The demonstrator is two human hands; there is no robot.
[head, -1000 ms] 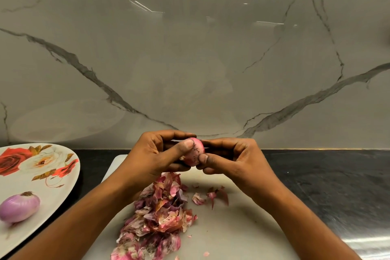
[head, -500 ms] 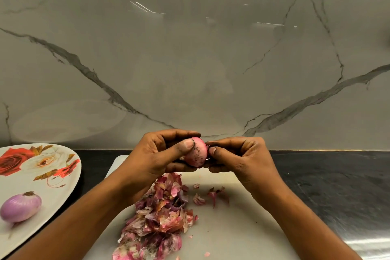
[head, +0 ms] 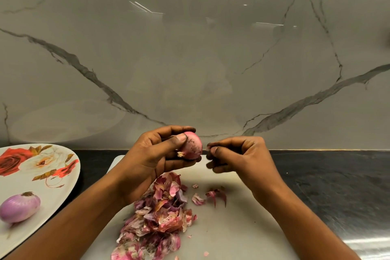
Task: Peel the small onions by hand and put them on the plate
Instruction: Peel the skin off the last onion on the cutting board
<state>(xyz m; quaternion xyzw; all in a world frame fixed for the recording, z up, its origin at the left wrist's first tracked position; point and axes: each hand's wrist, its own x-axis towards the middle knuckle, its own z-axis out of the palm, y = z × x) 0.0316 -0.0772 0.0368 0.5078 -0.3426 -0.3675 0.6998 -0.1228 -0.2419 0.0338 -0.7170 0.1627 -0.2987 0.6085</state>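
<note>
Since half a second ago the right hand [head: 238,156] has come off the onion [head: 193,145] and drawn away toward three o'clock, so a narrow gap shows between them; the left hand [head: 152,154] has kept its hold.

Behind everything stands a grey veined wall [head: 190,59], with a dark counter [head: 327,186] at its foot. A white board [head: 232,228] lies on the counter, and at its nine o'clock sits a rose-printed plate [head: 52,192], partly out of view. The left hand is above the board's twelve o'clock edge, fingers curled round the onion and thumb pressed on its near side (the skin there is pink and speckled dark). The right hand is just beside it, fingers curled in, thumb tip against the forefinger, with nothing I can make out between them. A heap of peels [head: 160,217] runs from under the left wrist toward the board's seven o'clock corner. One peeled bulb [head: 19,208], pale purple, rests near the plate's seven o'clock rim. A few scraps [head: 217,195] lie loose at three o'clock of the heap.
</note>
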